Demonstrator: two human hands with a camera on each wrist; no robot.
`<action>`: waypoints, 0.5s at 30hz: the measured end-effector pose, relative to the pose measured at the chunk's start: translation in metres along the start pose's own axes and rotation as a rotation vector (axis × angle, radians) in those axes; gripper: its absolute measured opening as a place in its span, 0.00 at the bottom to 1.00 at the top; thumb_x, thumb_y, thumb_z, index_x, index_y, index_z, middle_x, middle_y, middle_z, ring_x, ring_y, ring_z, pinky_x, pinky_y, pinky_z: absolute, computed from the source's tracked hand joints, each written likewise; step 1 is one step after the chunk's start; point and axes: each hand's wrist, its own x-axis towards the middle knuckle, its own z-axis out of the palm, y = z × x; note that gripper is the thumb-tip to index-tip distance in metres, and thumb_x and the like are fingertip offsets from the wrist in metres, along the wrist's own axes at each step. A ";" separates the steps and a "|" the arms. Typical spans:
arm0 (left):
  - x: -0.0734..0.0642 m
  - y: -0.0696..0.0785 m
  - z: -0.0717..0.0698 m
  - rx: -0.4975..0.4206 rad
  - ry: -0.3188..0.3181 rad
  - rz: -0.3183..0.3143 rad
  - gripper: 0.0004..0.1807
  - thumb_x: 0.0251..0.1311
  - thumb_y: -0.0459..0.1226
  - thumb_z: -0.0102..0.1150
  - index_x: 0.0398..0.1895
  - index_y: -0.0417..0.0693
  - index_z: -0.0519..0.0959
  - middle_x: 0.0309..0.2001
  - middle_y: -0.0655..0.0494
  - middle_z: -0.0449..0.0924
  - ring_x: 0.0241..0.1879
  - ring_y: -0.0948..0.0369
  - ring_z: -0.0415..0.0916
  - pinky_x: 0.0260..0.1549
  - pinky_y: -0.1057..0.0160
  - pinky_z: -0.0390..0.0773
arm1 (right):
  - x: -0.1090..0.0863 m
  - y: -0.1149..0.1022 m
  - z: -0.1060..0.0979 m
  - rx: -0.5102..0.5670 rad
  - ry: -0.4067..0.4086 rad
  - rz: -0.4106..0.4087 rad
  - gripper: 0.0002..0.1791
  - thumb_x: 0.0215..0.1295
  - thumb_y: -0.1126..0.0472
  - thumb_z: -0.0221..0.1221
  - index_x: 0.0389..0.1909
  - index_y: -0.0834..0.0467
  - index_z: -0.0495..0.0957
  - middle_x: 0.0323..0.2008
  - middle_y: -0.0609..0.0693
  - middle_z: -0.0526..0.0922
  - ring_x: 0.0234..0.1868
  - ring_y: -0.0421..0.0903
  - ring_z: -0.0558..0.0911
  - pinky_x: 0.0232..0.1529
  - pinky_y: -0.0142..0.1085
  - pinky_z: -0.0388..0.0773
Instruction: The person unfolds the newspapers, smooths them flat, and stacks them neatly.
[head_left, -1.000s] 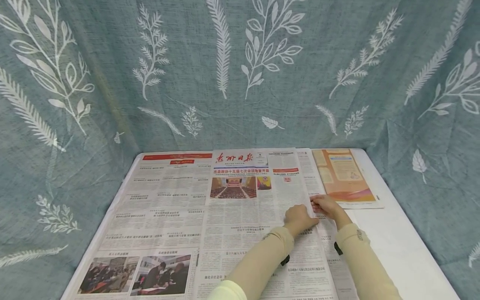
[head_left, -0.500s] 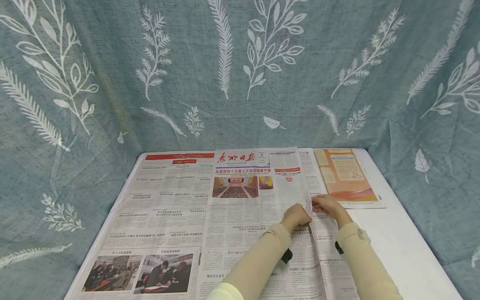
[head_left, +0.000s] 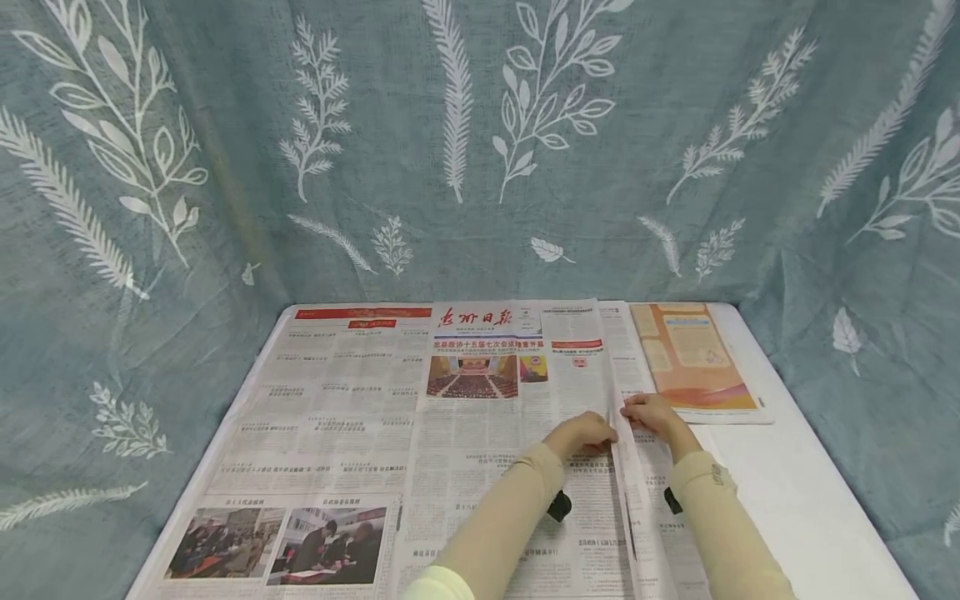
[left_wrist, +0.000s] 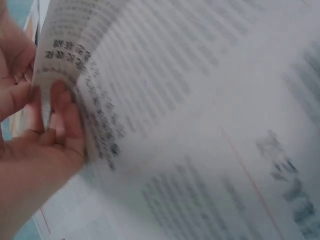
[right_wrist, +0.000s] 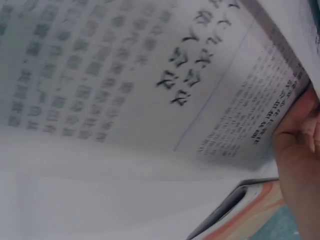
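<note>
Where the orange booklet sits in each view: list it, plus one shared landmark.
Head: orange booklet right of centre, beyond the right hand.
Left wrist: possibly the tan sliver at the left edge; too little shows.
Right wrist: bottom right, beside the hand.
Shared landmark: newspaper.

Newspaper (head_left: 465,429) is reading as thin, matt paper, creasing softly. Orange booklet (head_left: 693,350) is showing smooth printed paper, gloss level hard to call. White tabletop (head_left: 765,475) is looking smooth and matt, material unclear. Blue-green curtain (head_left: 420,150) is showing matt woven cloth, slightly rough, wrinkling. Beige sleeves (head_left: 491,529) are looking like matt cloth.
</note>
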 end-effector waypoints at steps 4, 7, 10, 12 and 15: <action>-0.038 0.009 -0.005 -0.065 -0.057 0.035 0.10 0.62 0.41 0.58 0.30 0.43 0.77 0.29 0.51 0.79 0.29 0.58 0.77 0.32 0.63 0.79 | 0.034 0.046 -0.009 -0.074 0.086 0.069 0.19 0.61 0.57 0.61 0.43 0.70 0.75 0.33 0.56 0.77 0.31 0.45 0.78 0.34 0.36 0.81; -0.057 0.016 -0.012 -0.147 -0.064 0.021 0.09 0.59 0.38 0.61 0.27 0.41 0.79 0.27 0.50 0.81 0.28 0.58 0.79 0.31 0.64 0.80 | 0.062 0.084 -0.019 -0.059 0.103 0.058 0.21 0.54 0.53 0.67 0.38 0.67 0.77 0.28 0.53 0.77 0.26 0.43 0.78 0.27 0.33 0.80; -0.070 0.023 -0.021 -0.222 -0.066 -0.014 0.09 0.54 0.35 0.65 0.20 0.42 0.80 0.20 0.52 0.80 0.21 0.61 0.78 0.22 0.67 0.78 | 0.075 0.099 -0.024 -0.017 0.114 0.078 0.23 0.47 0.50 0.71 0.36 0.62 0.77 0.28 0.49 0.77 0.26 0.40 0.79 0.27 0.32 0.81; -0.080 0.029 -0.027 -0.217 -0.013 -0.060 0.08 0.53 0.36 0.66 0.21 0.42 0.81 0.20 0.51 0.81 0.21 0.60 0.80 0.23 0.65 0.80 | 0.074 0.095 -0.022 -0.019 0.113 0.069 0.23 0.50 0.51 0.69 0.38 0.64 0.77 0.30 0.50 0.77 0.27 0.41 0.79 0.28 0.33 0.81; -0.081 0.031 -0.040 -0.163 0.057 -0.095 0.11 0.53 0.41 0.67 0.23 0.41 0.83 0.22 0.49 0.82 0.22 0.57 0.81 0.25 0.62 0.81 | 0.063 0.072 -0.014 -0.054 0.115 0.075 0.22 0.59 0.54 0.63 0.44 0.70 0.75 0.33 0.55 0.79 0.30 0.44 0.80 0.32 0.35 0.82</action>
